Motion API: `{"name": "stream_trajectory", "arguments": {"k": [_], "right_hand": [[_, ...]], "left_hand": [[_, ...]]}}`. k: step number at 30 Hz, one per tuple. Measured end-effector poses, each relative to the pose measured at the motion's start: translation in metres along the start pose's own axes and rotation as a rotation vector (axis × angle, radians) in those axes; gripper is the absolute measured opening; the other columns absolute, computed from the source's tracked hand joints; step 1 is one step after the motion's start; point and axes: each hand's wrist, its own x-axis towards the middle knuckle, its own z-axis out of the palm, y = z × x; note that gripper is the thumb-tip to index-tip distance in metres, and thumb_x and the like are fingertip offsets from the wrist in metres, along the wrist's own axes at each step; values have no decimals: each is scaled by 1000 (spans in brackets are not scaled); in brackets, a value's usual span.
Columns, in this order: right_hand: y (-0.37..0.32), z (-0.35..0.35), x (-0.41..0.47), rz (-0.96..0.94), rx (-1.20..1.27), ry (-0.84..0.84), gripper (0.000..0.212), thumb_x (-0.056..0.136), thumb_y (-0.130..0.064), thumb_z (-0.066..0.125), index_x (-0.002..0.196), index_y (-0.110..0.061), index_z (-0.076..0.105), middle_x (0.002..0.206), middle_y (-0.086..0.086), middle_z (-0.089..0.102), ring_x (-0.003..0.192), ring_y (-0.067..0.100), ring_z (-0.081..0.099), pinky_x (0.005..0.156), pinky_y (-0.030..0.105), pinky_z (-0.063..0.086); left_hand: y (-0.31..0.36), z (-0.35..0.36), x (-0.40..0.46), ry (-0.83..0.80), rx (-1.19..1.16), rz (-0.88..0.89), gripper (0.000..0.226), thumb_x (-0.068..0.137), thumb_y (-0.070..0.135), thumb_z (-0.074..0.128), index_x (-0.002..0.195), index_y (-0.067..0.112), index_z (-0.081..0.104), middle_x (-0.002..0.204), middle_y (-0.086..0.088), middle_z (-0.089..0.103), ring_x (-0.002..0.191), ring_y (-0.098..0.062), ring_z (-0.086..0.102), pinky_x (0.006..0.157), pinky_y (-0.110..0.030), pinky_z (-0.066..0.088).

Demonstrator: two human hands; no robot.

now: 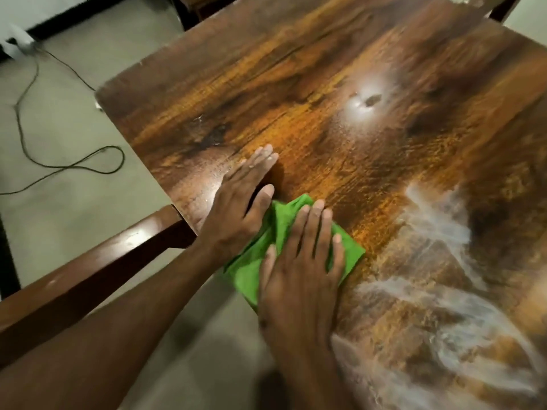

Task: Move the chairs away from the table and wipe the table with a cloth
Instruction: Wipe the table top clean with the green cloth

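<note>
A glossy brown wooden table [340,93] fills most of the head view. A green cloth [279,229] lies on its near edge. My right hand [305,261] presses flat on the cloth with fingers spread. My left hand [239,205] lies flat on the bare table just left of the cloth, its thumb and palm edge touching the cloth. Whitish wet streaks [438,261] cross the table to the right of the cloth. A wooden chair rail [97,261] runs along the lower left, meeting the table's near corner.
A dark cable [71,165] loops over the pale tiled floor [59,119] at left. A white object [17,39] sits by the far left wall. Dark chair parts show at the top left [192,7] and top right [503,7].
</note>
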Motion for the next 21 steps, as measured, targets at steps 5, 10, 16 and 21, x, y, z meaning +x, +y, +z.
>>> {"name": "stream_trajectory", "arguments": {"k": [5, 10, 16, 21], "right_hand": [[30, -5, 103, -28, -77, 71, 74, 110, -46, 19, 168, -1, 11, 177, 17, 8, 165, 29, 8, 132, 51, 13], [67, -6, 209, 10, -50, 129, 77, 106, -47, 21, 165, 1, 21, 174, 20, 20, 163, 33, 17, 129, 56, 16], [76, -14, 226, 14, -59, 131, 77, 104, -47, 16, 166, -2, 21, 175, 19, 19, 163, 33, 17, 130, 55, 16], [55, -13, 126, 34, -141, 138, 70, 110, -43, 20, 168, -4, 15, 177, 17, 11, 165, 30, 11, 130, 52, 17]], "left_hand": [[-12, 12, -1, 17, 55, -59, 51, 111, 25, 42, 159, 10, 44, 169, -3, 37, 160, -10, 26, 132, -38, 17], [-14, 19, 1, -57, 243, -18, 59, 109, 35, 31, 161, 6, 39, 171, -9, 33, 161, -16, 23, 132, -29, 7], [-19, 26, 0, -73, 360, 10, 59, 109, 27, 30, 165, 5, 30, 174, -11, 24, 163, -20, 16, 133, -35, 7], [-17, 28, 2, -93, 343, 11, 60, 109, 26, 29, 165, 5, 29, 174, -11, 22, 163, -20, 15, 131, -31, 4]]}}
